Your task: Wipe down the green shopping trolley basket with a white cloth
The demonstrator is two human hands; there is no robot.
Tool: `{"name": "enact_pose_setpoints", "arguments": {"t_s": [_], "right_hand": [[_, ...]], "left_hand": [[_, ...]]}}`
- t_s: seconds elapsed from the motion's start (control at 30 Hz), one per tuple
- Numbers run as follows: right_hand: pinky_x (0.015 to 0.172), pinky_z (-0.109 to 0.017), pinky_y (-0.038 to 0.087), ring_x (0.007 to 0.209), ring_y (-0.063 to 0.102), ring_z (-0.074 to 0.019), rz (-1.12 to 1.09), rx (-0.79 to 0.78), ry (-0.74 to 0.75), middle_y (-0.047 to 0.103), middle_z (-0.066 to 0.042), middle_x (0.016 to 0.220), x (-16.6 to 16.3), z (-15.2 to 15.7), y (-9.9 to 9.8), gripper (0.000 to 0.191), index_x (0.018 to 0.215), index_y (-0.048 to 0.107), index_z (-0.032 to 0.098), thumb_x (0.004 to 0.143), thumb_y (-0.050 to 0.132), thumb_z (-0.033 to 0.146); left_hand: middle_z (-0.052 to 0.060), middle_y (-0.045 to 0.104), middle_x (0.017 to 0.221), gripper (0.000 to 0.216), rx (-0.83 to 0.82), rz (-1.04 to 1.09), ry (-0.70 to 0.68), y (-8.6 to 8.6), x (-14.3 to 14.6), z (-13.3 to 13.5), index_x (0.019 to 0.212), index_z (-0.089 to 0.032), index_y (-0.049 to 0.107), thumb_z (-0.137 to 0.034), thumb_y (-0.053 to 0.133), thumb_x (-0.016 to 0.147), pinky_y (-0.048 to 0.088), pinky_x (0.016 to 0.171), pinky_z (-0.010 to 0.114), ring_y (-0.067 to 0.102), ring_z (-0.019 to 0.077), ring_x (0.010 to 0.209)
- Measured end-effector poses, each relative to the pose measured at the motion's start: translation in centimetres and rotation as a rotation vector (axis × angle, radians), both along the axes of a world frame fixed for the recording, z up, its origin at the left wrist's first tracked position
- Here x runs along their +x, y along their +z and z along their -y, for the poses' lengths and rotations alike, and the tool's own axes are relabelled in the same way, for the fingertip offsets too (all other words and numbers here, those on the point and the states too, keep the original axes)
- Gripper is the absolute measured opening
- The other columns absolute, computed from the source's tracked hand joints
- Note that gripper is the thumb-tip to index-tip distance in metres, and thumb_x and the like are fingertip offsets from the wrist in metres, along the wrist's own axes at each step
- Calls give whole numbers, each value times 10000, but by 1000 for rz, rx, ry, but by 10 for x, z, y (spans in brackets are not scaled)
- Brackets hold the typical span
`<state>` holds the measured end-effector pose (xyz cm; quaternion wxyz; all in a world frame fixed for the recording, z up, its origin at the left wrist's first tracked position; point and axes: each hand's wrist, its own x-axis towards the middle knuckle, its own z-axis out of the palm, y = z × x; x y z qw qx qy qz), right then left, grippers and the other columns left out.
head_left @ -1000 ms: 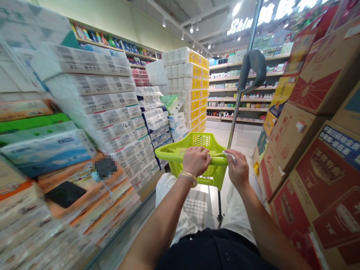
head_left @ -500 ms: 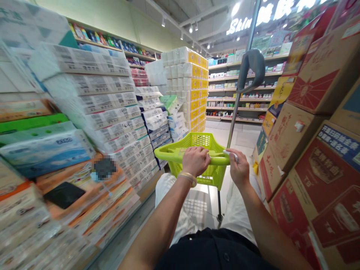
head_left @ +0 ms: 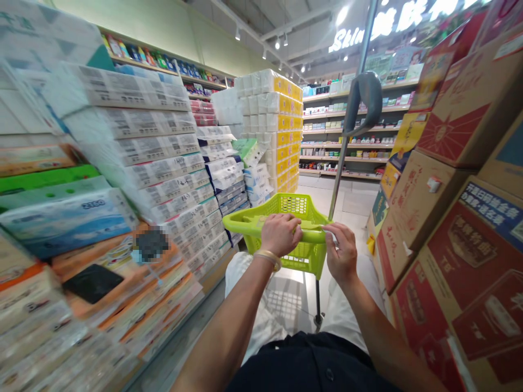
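A lime-green shopping cart basket (head_left: pixel 290 206) stands in the aisle right in front of me. My left hand (head_left: pixel 280 233), with a gold bracelet at the wrist, is closed over the basket's near rim. My right hand (head_left: pixel 341 252) grips the same rim at its right end, and a small white thing (head_left: pixel 332 233) shows between its fingers. A grey pole with a curved handle (head_left: pixel 365 100) rises from behind the basket on the right.
Stacked tissue packs (head_left: pixel 134 152) line the left side, with a black phone-like object (head_left: pixel 93 282) lying on an orange pack. Red and brown cardboard boxes (head_left: pixel 461 179) wall the right. A tower of toilet rolls (head_left: pixel 273 125) and store shelves (head_left: pixel 351 147) stand ahead on the tiled floor.
The cart and both hands have shifted slightly left and nearer to me. Both hands keep their grip on the rim.
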<state>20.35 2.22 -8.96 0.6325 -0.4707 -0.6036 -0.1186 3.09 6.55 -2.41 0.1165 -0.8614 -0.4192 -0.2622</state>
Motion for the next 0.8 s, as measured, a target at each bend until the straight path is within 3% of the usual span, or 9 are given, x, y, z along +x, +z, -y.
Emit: {"name": "enact_pose_setpoints", "arguments": {"t_s": [0.33,0.8], "right_hand": [[967,-467,476,1050,592,-249,6,28,21,670,-78,1001,-10,13,2,211,1012,684,230,958,481,256],[965,-452,514,1059,621,-234,10,7,192,695,-80,1054,-26,13,7,215,1053,697,236,953,507,227]], "left_hand": [[-1,733,1029,246,-23,13,-44,3,-8,-2,956,-268,726,-303,491,893,439,898,383,646,195,961],[-6,743,1067,270,-101,49,-31,7,-36,-27,983,-274,744,-313,500,874,460,942,362,657,197,998]]}}
